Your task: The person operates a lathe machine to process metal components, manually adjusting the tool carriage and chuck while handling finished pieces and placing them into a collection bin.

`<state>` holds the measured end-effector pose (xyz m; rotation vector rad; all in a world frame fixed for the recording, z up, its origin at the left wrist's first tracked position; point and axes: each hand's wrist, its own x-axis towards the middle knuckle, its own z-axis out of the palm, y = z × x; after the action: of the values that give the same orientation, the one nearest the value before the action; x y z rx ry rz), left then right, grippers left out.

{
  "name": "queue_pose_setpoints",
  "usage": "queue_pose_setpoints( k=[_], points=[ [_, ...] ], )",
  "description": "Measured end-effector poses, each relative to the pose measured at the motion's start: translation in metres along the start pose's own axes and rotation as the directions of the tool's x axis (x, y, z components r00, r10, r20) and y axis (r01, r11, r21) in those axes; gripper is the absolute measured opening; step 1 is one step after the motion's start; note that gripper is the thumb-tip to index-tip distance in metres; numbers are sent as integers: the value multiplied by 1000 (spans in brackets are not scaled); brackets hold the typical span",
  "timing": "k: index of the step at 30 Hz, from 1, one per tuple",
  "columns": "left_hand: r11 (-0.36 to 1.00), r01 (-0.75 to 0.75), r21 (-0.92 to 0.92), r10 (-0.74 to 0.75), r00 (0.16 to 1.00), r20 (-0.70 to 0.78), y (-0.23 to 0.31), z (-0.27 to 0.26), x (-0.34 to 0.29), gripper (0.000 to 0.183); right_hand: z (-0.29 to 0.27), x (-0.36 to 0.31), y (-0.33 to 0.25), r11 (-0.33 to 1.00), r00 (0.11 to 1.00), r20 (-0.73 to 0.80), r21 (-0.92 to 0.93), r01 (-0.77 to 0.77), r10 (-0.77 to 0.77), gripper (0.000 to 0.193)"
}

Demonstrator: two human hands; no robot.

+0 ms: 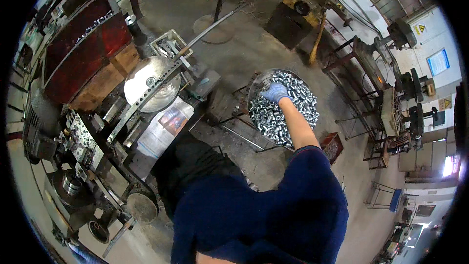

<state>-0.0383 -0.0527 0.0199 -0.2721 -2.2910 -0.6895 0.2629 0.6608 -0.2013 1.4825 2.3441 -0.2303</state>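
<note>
My right hand (276,92), in a pale blue glove, reaches into a round pan (252,89) heaped with short, shiny metal sleeves (281,122). The back of the glove faces up, and the fingers curl down among the pieces at the heap's far left. Whatever lies between them is hidden. Of my left arm, a strip of bare forearm (211,259) shows at the lower edge. A bluish patch (83,254) at the lower left rim may be my left glove, but its fingers cannot be made out.
Left of me stands a machine with a round metal disc (141,85), a long perforated bar (146,95) and a printed paper sheet (166,126). Behind it is a red bin (93,51). A small red box (332,147) sits right of the pan. Bench machines (413,85) line the right wall.
</note>
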Motion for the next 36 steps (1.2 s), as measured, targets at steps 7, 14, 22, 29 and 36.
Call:
queue_pose_setpoints(
  k=[7,14,22,29,36],
  points=[
    [997,47,53,-49,998,27,4,-6,-1,24,15,38,9,996,995,70,-55,77,-73,62],
    [990,66,128,-77,994,79,3,-4,-1,27,27,-3,-21,910,906,142,180,373,-399,50],
    [893,348,284,-427,856,293,-27,-3,-10,40,25,-14,-41,905,884,212,-1,426,-416,40],
    [927,306,219,-360,892,274,-30,-11,-18,40,35,-50,-60,859,895,190,-259,441,-402,56],
    [922,365,127,-387,874,295,-4,-13,-19,42,33,-52,-53,917,910,-113,-22,399,-398,56]
  ],
)
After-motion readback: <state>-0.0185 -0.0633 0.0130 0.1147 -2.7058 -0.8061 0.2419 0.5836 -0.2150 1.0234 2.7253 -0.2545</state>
